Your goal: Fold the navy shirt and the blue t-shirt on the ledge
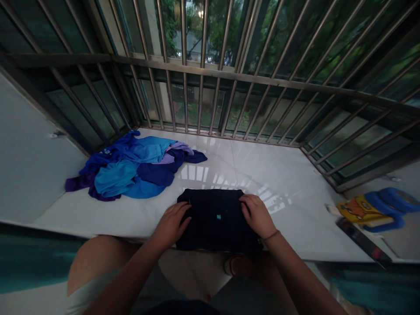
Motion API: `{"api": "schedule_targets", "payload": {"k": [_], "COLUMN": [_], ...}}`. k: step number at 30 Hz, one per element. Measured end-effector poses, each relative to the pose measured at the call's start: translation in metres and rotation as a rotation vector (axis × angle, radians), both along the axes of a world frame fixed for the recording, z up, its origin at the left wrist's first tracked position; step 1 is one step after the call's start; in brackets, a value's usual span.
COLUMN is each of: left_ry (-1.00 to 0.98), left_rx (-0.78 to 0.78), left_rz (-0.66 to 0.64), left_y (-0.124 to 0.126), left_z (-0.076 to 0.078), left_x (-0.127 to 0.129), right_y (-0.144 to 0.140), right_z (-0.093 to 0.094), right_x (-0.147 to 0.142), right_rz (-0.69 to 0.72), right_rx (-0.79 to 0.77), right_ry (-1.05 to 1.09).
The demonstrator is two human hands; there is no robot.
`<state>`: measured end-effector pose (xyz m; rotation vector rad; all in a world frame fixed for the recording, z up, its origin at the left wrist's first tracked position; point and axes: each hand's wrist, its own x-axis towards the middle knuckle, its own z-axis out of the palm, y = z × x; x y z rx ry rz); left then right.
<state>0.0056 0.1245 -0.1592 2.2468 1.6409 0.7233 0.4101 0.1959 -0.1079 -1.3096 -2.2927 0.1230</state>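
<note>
We have both hands flat on a folded dark navy cloth garment (215, 218) that lies at the near edge of the glossy white stone sill (288, 192), our left hand (170, 225) pressing its left side and our right hand (257, 215) its right, fingers spread and resting on the fabric rather than gripping it. Its near edge seems to hang slightly past the sill's lip, so on such a slick surface we judge a push toward us could slide it off. The loose heap of blue and purple clothes (134, 168) lies well apart to the left.
</note>
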Motion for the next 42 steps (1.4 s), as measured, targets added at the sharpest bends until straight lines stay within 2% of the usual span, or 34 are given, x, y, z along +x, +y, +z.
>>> {"api": "schedule_targets", "payload": {"k": [3,7,11,14,17,19,21,26,28,30,34,37,39,41,42], "left_ry": [0.071,0.192,0.241,0.168,0.120,0.142,0.200,0.399,0.406,0.393,0.344,0.272,0.240,0.245,0.251], "left_rx": [0.013,0.012,-0.006,-0.005,0.009,0.037,0.031,-0.286,-0.324,-0.282,-0.151,-0.011,0.091,0.145,0.150], "left_rz": [0.021,0.019,-0.023,-0.085,-0.054,-0.030,-0.067,-0.239,-0.273,-0.270,-0.207,-0.162,-0.156,-0.183,-0.212], "left_y": [0.009,0.035,0.074,0.103,0.125,0.136,0.145,0.174,0.189,0.205,0.232,0.232,0.213,0.179,0.156], "left_z": [-0.009,-0.014,-0.006,0.008,0.028,0.042,0.054,0.073,0.079,0.088,0.115,0.135,0.141,0.134,0.124], "left_x": [0.000,-0.013,-0.038,-0.048,-0.037,-0.019,0.001,0.034,0.036,0.036,0.031,0.025,0.019,0.013,0.010], "right_y": [0.017,0.027,0.023,0.022,0.028,0.035,0.043,0.070,0.085,0.100,0.118,0.105,0.084,0.055,0.039], "right_z": [-0.005,-0.026,-0.041,-0.039,-0.026,-0.015,-0.004,0.019,0.031,0.048,0.083,0.096,0.093,0.080,0.070], "right_x": [-0.021,-0.039,-0.039,-0.035,-0.033,-0.031,-0.030,-0.025,-0.023,-0.023,-0.024,-0.026,-0.025,-0.020,-0.016], "right_rz": [0.006,-0.028,-0.149,-0.211,-0.205,-0.192,-0.198,-0.151,-0.127,-0.143,-0.241,-0.251,-0.194,-0.127,-0.108], "right_rx": [-0.003,-0.110,-0.174,-0.209,-0.275,-0.304,-0.327,-0.453,-0.482,-0.456,-0.283,-0.126,-0.017,0.046,0.045], "right_ry": [-0.087,-0.237,-0.258,-0.226,-0.201,-0.205,-0.225,-0.307,-0.323,-0.314,-0.238,-0.151,-0.088,-0.056,-0.060]}}
